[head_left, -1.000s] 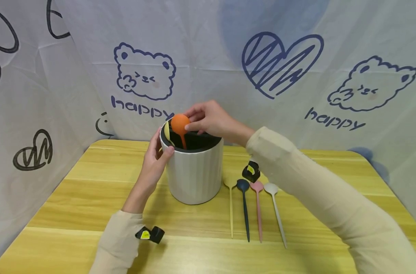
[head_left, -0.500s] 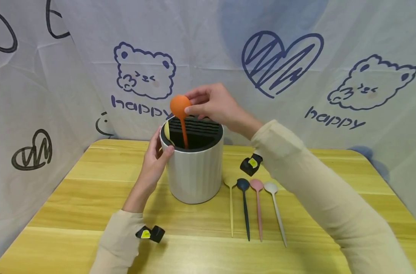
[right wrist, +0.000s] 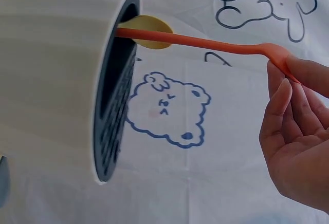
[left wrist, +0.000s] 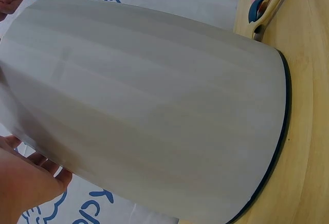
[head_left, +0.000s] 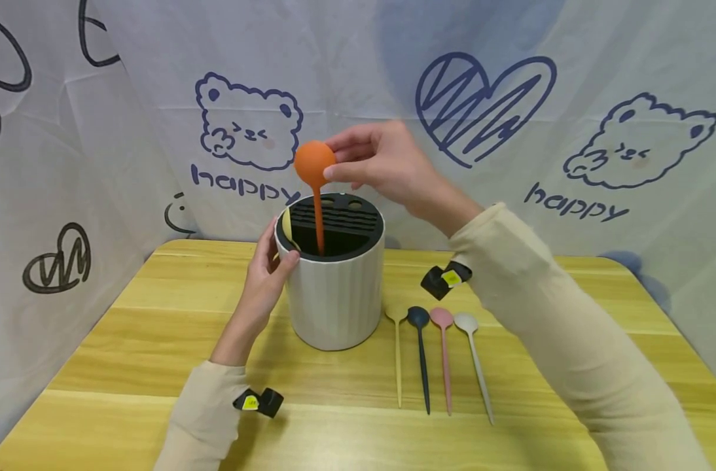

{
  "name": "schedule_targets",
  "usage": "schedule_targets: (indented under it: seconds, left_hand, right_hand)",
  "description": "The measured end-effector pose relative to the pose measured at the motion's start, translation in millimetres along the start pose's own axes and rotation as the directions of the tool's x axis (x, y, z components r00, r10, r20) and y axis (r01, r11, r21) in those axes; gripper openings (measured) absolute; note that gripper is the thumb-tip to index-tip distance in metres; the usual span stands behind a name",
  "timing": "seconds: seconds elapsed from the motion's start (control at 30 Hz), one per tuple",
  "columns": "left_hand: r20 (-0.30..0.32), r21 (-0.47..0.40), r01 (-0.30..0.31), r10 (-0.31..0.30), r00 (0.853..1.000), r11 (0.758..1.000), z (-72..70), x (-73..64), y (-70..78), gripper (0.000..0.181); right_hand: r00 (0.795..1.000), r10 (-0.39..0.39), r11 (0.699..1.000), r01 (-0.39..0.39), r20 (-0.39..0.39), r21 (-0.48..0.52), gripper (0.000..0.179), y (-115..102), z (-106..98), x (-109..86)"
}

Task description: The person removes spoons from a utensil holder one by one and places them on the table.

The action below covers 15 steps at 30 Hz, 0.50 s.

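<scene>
Centrally in the head view, a white ribbed utensil holder (head_left: pixel 336 304) with a black slotted top (head_left: pixel 334 216) is set on a wood-grain table (head_left: pixel 175 307). To its right, a yellow spoon (head_left: pixel 396 315), a navy spoon (head_left: pixel 419 318), a pink spoon (head_left: pixel 442 318) and a white spoon (head_left: pixel 466 323) are laid out. A second yellow spoon (head_left: pixel 287 224) is lodged at the holder's left rim. The holder is gripped there by the left hand (head_left: pixel 266 278). The bowl of an orange spoon (head_left: pixel 315 163) is pinched at its right edge by the right hand (head_left: pixel 387 163), above the holder; the handle's lower end is hidden in the front compartment. "Happy" can be read twice on the cloth backdrop (head_left: pixel 358 78); the print on the yellow labels (head_left: pixel 250 402) is too small.

In the left wrist view, the compartment is hidden by the holder's wall, and lettering is cut off by the frame's edge.

In the right wrist view, the orange bowl is clamped between thumb and fingers, while the second yellow spoon is seen just beside the orange handle.
</scene>
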<state>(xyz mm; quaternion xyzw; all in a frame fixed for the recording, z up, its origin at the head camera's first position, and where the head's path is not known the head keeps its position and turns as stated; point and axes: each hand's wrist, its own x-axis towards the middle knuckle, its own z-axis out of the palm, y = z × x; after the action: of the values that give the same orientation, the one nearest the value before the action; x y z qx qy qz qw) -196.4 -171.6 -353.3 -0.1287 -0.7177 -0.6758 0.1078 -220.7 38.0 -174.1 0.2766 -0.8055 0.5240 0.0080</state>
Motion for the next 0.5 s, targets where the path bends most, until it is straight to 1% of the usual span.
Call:
schedule_targets:
  seconds: [0.13,0.23,0.4,0.5]
  left_hand:
    - [-0.006,0.009,-0.003,0.003,1.0,1.0,0.0,-1.1,-0.9,0.07]
    - [-0.008,0.004,-0.018,0.018,1.0,1.0,0.3,-1.1,-1.8,0.071]
    - [-0.009,-0.013,-0.037,0.037,0.999,0.999,0.8,-0.1,-2.4,0.071]
    - [-0.013,-0.012,-0.038,0.038,0.999,0.999,0.7,-0.1,-2.3,0.071]
  right_hand:
    - [0.999,-0.047,0.999,0.047,-0.02,0.006,0.03,-4.7,-5.6,-5.9]
    - [0.996,-0.08,0.997,0.08,-0.048,0.015,0.03,-9.1,-10.5,-11.7]
    - [0.986,-0.14,0.987,0.146,-0.089,0.067,0.029,-16.6,-17.1,-22.0]
    - [0.981,-0.162,0.976,0.176,-0.109,0.13,0.028,-20.1,-19.3,-29.1]
